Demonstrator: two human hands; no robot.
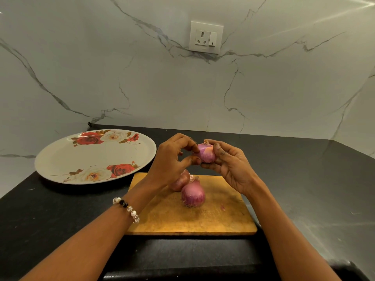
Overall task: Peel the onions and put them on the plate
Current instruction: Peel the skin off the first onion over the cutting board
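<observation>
Both hands hold one red onion (205, 154) in the air above the far edge of the wooden cutting board (203, 218). The right hand (231, 167) cradles it from the 3 o'clock side, fingers curled under and around the bulb, thumb up by the dry stem tip. The left hand (172, 159) comes in from 9 o'clock, thumb and fingertips pinching at the skin on that side, so both grips are closed on the onion. Its papery skin looks largely intact, so I judge the peeling of this first one has barely begun. To do it well, the right hand should keep the bulb steady without squeezing, while the left works a nail under the loose skin near the stem and pulls down toward the root in wide strips; turning the bulb a little after each strip keeps fresh skin facing the picking fingers. Two more onions wait on the board, a pinkish one (192, 194) at the front and a browner one (179, 182) touching it at its 10 o'clock, partly hidden by the left wrist. The floral plate (60, 159) sits on the dark counter (304, 189) at 10 o'clock from the board, near it, with nothing on it yet.
</observation>
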